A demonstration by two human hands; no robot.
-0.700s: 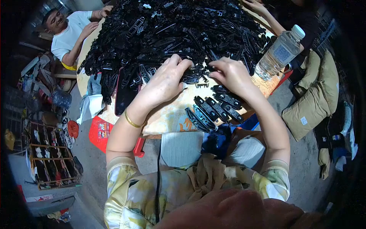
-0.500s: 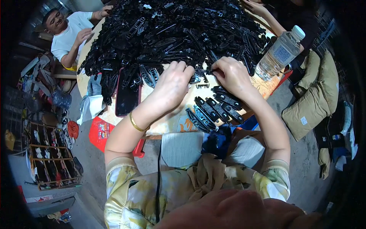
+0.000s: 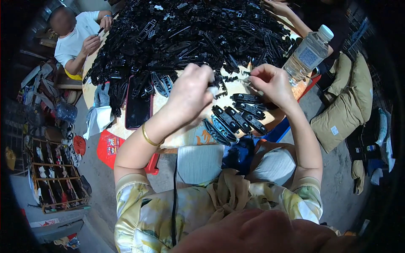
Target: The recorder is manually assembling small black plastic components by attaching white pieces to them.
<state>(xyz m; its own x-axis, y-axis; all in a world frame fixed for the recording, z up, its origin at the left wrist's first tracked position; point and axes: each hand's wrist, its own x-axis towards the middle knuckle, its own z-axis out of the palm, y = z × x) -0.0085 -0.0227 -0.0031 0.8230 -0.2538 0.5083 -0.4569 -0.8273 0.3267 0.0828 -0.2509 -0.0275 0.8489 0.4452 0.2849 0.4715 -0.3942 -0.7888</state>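
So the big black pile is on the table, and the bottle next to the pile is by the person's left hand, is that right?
Not quite: the head view shows the bottle by the right hand, not the left. The big black pile is on the table, with the bottle next to it.

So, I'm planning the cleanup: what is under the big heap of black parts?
The pale tabletop shows along the near and left edges of the heap; anything beneath its middle is covered and cannot be seen.
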